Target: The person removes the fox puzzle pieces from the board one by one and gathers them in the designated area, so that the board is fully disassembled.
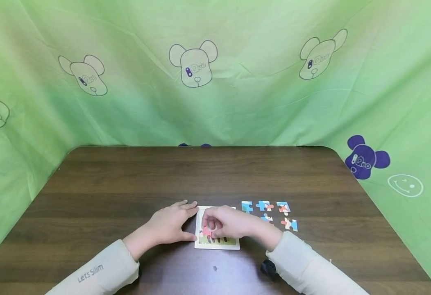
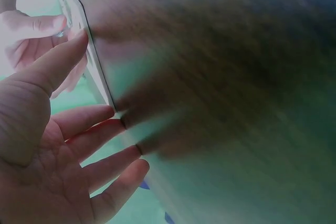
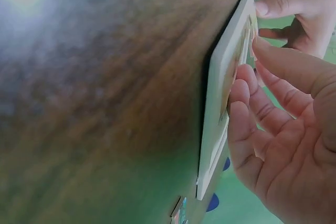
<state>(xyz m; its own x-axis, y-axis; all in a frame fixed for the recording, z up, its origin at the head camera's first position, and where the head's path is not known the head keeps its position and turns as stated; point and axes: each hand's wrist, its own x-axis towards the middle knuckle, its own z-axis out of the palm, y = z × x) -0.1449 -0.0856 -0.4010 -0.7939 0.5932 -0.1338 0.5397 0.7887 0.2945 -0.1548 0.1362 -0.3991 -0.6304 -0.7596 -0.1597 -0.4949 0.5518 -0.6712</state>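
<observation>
A pale-rimmed puzzle board point(image 1: 217, 247) lies near the front middle of the table. My left hand point(image 1: 169, 223) is beside its left edge; in the left wrist view the spread fingers of the left hand point(image 2: 58, 150) are nearly straight, with thumb and fingertips at the rim. Over the board, my right hand point(image 1: 234, 222) pinches a pink-red puzzle piece point(image 1: 207, 231) between thumb and index finger. In the right wrist view the other fingers of the right hand point(image 3: 294, 140) curl above the board point(image 3: 213, 82), and the piece is mostly hidden.
Several loose puzzle pieces point(image 1: 246, 206) lie right of the board, some partly behind the right forearm. A black round object point(image 1: 268, 268) sits by the right sleeve. The brown wooden table point(image 1: 127, 172) meets a green curtain point(image 1: 245, 110) printed with bear heads.
</observation>
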